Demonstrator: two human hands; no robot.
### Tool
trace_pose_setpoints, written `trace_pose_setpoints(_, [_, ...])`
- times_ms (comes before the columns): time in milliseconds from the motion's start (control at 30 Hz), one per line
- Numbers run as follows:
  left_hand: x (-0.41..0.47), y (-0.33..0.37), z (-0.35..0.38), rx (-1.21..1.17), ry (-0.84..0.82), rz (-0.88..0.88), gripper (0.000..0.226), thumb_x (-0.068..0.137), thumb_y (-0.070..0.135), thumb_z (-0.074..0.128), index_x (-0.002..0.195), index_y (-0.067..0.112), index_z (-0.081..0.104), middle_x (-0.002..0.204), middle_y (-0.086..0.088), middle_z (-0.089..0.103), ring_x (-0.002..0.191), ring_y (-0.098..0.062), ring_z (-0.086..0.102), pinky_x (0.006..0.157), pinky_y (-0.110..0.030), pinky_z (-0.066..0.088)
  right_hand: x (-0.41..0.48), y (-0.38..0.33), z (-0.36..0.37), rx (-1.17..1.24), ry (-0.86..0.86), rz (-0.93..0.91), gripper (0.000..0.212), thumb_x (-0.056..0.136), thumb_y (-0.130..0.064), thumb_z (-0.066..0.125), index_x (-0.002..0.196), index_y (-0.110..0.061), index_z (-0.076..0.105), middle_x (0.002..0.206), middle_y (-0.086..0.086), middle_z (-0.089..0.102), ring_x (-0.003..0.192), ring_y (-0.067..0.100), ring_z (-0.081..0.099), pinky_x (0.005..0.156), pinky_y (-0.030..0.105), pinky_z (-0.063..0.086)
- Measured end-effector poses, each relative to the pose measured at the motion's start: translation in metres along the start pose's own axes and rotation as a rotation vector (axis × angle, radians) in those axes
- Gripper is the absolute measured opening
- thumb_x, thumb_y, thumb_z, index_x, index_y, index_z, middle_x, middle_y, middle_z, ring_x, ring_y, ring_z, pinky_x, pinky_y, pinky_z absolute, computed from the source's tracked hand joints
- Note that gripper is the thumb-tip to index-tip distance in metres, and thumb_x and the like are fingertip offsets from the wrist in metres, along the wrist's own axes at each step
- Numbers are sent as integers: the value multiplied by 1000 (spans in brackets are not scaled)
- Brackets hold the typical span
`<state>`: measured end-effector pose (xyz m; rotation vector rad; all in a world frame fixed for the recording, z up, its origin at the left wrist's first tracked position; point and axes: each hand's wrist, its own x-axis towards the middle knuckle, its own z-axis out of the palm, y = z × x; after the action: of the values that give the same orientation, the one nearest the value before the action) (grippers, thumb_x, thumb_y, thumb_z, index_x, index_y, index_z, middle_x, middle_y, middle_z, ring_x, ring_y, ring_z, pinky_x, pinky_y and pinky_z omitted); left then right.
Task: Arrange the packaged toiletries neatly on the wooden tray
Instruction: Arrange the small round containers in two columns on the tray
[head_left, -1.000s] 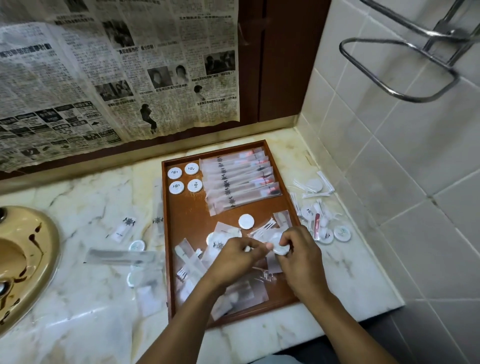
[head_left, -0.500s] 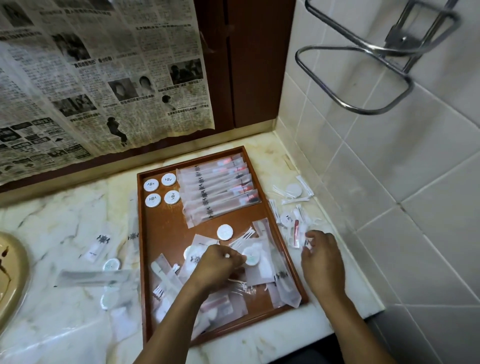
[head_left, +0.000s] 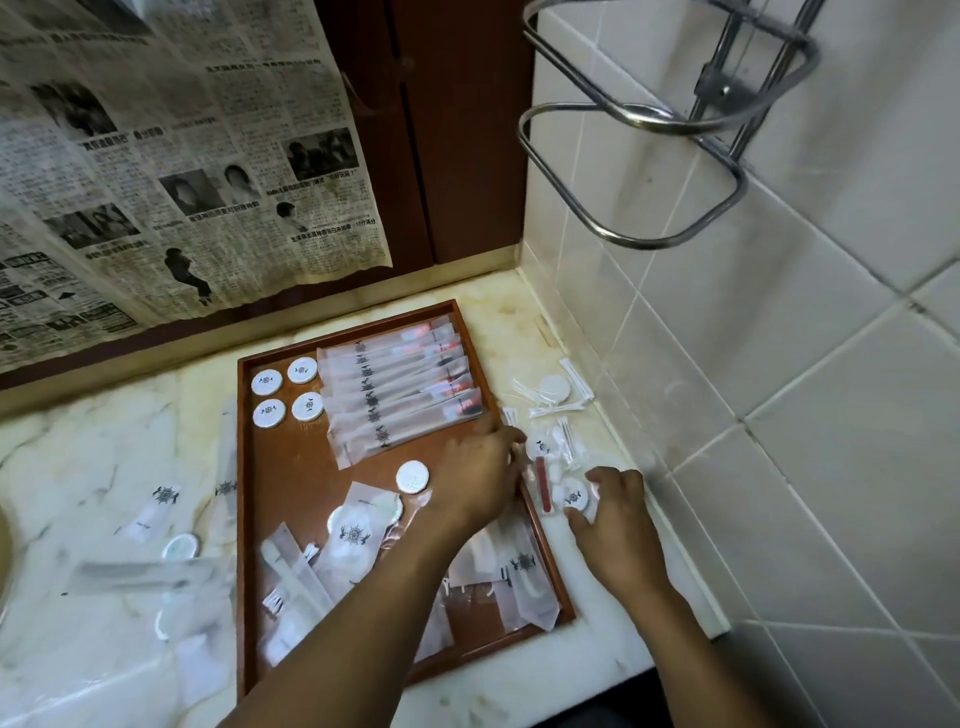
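Reaching across the wooden tray (head_left: 247, 519) with left hand (head_left: 475, 480), grip unclear, right hand (head_left: 615, 525) pinching a round white packet (head_left: 574, 496) on the surface (head_left: 104, 441).

We record a reddish-brown wooden tray (head_left: 244, 467) on a cream marble counter (head_left: 104, 441) with grey and tan veining. The round packets (head_left: 267, 383) are white with a black emblem; the long sachets (head_left: 400, 400) are frosted white with red showing through. The wall tiles (head_left: 779, 364) are off-white, and the newspaper (head_left: 156, 156) is black print on yellowed grey.
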<state>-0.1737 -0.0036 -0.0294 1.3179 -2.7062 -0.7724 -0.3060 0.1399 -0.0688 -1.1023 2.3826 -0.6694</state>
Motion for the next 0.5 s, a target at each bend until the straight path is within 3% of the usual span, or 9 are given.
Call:
trace_pose_setpoints(100, [27,9,8,64,-101,14,44,92,31,67,134,19,60,130,-7,53,109,-36,62,92,-46,52,2,-3,-1,-12,-19,52,36,87,-7,63,122,-13,56,121,9,45,95,34,61,78,43,53])
trace_pose_setpoints(200, [39,12,12,108,-160,1,48,90,31,69,135,17,59,129,-9,49,107,-38,62,93,-48,52,4,-3,-1,-89,-44,37,42,91,-15,63,132,-16,53,122,8,41,94,33,62,76,41,54])
trace_pose_setpoints(333, [45,13,15,140,-170,-13,45,89,35,70,131,21,59,127,-8,50,106,-36,63,92,-46,51,4,-7,0,-145,-33,28,39,93,-30,66,129,-21,55,118,5,40,92,30,63,70,37,52])
trace_pose_setpoints(500, [47,14,14,-61,-169,-129,30,86,37,75,109,25,59,113,-3,64,103,-26,63,90,-41,52,3,-8,1,-63,-10,47,29,91,-21,70,116,-20,56,116,4,43,84,30,64,66,38,51])
